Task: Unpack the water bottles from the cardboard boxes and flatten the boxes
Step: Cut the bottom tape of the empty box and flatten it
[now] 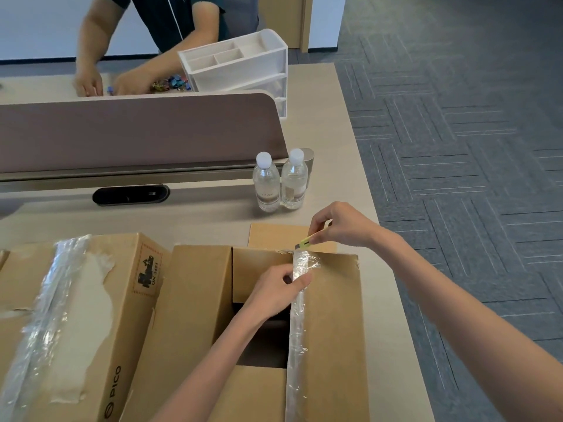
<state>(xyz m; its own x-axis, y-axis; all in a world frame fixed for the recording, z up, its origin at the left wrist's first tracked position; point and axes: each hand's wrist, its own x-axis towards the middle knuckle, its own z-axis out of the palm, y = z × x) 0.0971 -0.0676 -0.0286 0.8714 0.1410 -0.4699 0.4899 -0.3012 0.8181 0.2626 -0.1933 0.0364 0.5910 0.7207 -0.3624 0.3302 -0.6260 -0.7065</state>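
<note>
An open cardboard box (332, 324) lies in front of me with its top flaps partly apart and a dark gap between them. My left hand (274, 295) pinches the taped edge of its right flap (300, 300). My right hand (338, 223) holds a small yellow-green utility knife (306, 241) at the far end of that tape strip. A second box (76, 315), still taped shut and printed PICO, sits at the left. Two clear water bottles (278, 182) with white caps stand upright on the desk beyond the open box.
A flat cardboard piece (274, 236) lies behind the open box. A pinkish desk divider (137, 129) crosses the desk (359, 166), with a black cable port (131, 194) below it. A white drawer organiser (240, 60) and another person's hands sit beyond. Grey carpet is at the right.
</note>
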